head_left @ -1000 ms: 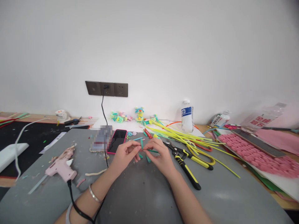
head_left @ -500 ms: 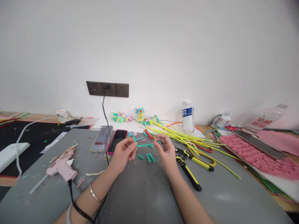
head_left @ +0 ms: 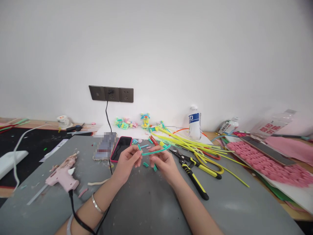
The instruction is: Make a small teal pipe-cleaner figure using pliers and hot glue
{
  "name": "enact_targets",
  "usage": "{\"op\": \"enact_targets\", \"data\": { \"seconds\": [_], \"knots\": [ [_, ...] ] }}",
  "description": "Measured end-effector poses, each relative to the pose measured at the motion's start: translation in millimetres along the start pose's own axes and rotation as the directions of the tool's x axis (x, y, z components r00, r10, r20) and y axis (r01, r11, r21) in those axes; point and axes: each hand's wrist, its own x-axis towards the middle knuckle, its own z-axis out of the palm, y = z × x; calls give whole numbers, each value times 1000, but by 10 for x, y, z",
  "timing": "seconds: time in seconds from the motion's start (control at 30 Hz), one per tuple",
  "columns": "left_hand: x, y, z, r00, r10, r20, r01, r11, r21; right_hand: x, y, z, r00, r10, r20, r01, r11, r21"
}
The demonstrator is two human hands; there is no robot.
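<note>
My left hand [head_left: 128, 163] pinches a teal fuzzy pipe cleaner [head_left: 161, 150] near its left end, where a short piece bends upward. Close beside it, my right hand [head_left: 164, 163] has its thumb and fingers curled at the strip's middle, and the free end sticks out past the knuckles, curving up to the right. The exact contact of the right fingertips is hard to see. Short teal pieces [head_left: 145, 164] lie on the grey table under the hands, partly covered by the right hand.
Yellow-handled pliers [head_left: 193, 176] and long yellow pipe cleaners [head_left: 190, 143] lie to the right. A pink glue gun [head_left: 64, 176] with a black cord is at left. Behind are a phone [head_left: 122, 148], small fuzzy figures [head_left: 145, 120] and a bottle [head_left: 195, 124].
My right hand has moved left toward my left hand, along the teal pipe cleaner. The strip's right end now shows beyond the fingers. My left hand keeps its pinch.
</note>
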Motion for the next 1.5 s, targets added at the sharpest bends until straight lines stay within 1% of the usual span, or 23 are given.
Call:
{"op": "enact_targets", "data": {
  "seconds": [0.07, 0.23, 0.43, 0.6, 0.7, 0.9, 1.03, 1.17, 1.23, 1.4, 1.5],
  "knots": [
    [-5, -19, -6, 999, 2, 41, -3, 1000, 29, -14, 26, 25, 997, 38, 61, -38, 999, -5],
    [-5, -58, -29, 987, -61, 146, 61, 998, 5, -33, 11, 24, 998, 36, 53, -37, 999, 8],
    [-9, -59, -27, 977, -89, 193, 94, 995, -20, -51, -41, 19, 997, 37, 73, -35, 999, -19],
    [-34, -22, -3, 967, -84, 239, 93, 995, -23, -57, -41, 24, 988, 51, 148, -52, 999, 6],
    [-42, -9, 1, 959, -84, 270, 91, 996, -13, -56, -24, 16, 983, 69, 172, -72, 997, 14],
    [-33, -26, -39, 937, -109, 332, 91, 994, 68, -60, -46, 14, 983, 58, 174, -56, 998, -15],
    [-25, -36, -63, 920, -138, 368, 86, 984, 153, -51, -126, 7, 987, 36, 158, -22, 996, -87],
    [-26, -22, -66, 888, -202, 414, 119, 969, 218, -30, -192, -20, 982, 14, 186, 13, 990, -143],
    [-27, -4, -74, 868, -229, 441, 130, 961, 245, -26, -203, -34, 976, 26, 214, 4, 990, -141],
    [-22, 19, -126, 806, -326, 495, 175, 929, 327, -48, -203, -68, 942, 132, 308, -114, 991, -76],
    [-18, 10, -152, 782, -373, 499, 198, 908, 369, -66, -215, -92, 916, 200, 347, -192, 980, -56]
  ]
}}
